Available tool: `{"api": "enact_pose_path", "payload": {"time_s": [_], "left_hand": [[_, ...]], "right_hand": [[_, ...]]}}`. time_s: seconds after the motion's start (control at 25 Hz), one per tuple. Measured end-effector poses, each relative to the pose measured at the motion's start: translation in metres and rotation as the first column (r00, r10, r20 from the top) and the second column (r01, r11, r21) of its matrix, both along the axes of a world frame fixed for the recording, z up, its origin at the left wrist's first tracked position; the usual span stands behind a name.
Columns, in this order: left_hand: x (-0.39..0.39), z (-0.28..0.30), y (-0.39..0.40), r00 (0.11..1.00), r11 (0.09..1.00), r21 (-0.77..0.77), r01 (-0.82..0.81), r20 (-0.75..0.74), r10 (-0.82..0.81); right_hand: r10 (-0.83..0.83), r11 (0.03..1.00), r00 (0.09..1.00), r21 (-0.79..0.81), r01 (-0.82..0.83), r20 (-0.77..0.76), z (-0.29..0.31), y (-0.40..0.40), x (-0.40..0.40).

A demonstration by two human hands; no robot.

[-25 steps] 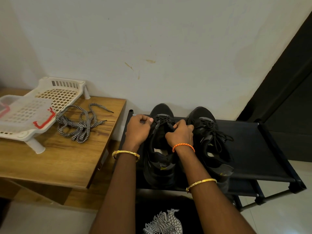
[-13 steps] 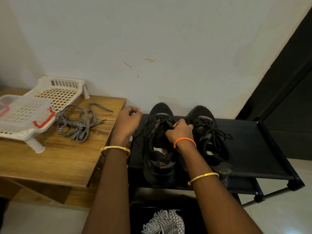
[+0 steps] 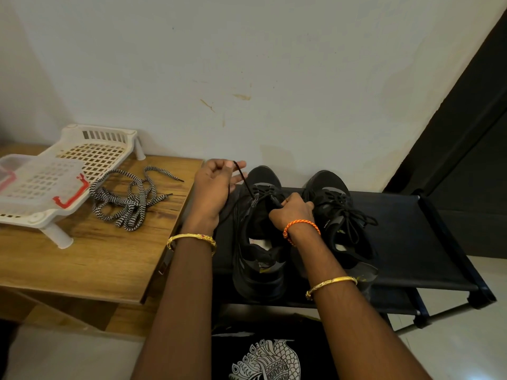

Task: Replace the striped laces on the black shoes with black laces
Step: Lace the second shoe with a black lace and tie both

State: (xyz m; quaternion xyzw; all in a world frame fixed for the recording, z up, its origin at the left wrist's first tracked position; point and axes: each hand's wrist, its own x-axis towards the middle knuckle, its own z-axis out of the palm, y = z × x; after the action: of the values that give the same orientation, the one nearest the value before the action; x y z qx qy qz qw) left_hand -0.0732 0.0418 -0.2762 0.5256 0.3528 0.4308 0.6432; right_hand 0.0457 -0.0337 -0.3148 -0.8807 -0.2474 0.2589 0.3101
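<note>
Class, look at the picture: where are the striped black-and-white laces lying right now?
In the head view, the striped black-and-white laces lie in a loose heap on the wooden table, left of the shoes, beside the white plastic basket rack.

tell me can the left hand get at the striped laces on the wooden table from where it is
Probably yes. The striped laces lie loose on the wooden table, just left of the left hand, nothing between. But that hand is pinching the black lace and would have to drop it.

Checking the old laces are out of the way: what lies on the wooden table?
On the wooden table: striped laces in a loose heap beside a white plastic rack. Anything beneath the rack is hidden.
</note>
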Motion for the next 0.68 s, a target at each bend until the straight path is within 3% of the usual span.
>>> {"api": "enact_pose_path", "payload": {"time_s": [0.12,0.2,0.24,0.32,0.44,0.52,0.68], "left_hand": [[-0.005,0.011,0.004,0.96,0.995,-0.103,-0.01,0.279,0.038],[-0.008,0.011,0.01,0.949,0.988,-0.147,-0.055,0.3,0.098],[-0.008,0.008,0.012,0.967,0.987,-0.138,-0.083,0.228,0.113],[-0.008,-0.002,0.014,0.99,0.996,-0.006,-0.093,-0.106,0.091],[-0.003,-0.019,0.008,0.808,0.977,0.148,0.152,-0.588,-0.037],[0.003,-0.027,0.004,0.729,0.96,0.149,0.238,-0.68,-0.075],[0.007,-0.027,0.005,0.768,0.969,0.187,0.164,-0.64,-0.007]], "right_hand": [[0.007,1.0,1.0,-0.005,-0.007,0.001,0.0,0.0,0.001],[0.011,1.0,1.0,-0.007,-0.011,-0.004,0.0,0.0,0.001],[0.014,1.0,1.0,-0.009,-0.014,-0.004,-0.001,0.001,0.002],[0.014,1.0,1.0,-0.009,-0.014,-0.009,-0.001,0.001,0.001],[0.009,1.0,1.0,-0.008,-0.01,-0.01,-0.001,0.002,0.001],[0.012,1.0,1.0,-0.01,-0.012,-0.01,-0.001,0.002,0.002],[0.016,1.0,1.0,-0.011,-0.016,-0.015,-0.001,0.002,0.002]]}}
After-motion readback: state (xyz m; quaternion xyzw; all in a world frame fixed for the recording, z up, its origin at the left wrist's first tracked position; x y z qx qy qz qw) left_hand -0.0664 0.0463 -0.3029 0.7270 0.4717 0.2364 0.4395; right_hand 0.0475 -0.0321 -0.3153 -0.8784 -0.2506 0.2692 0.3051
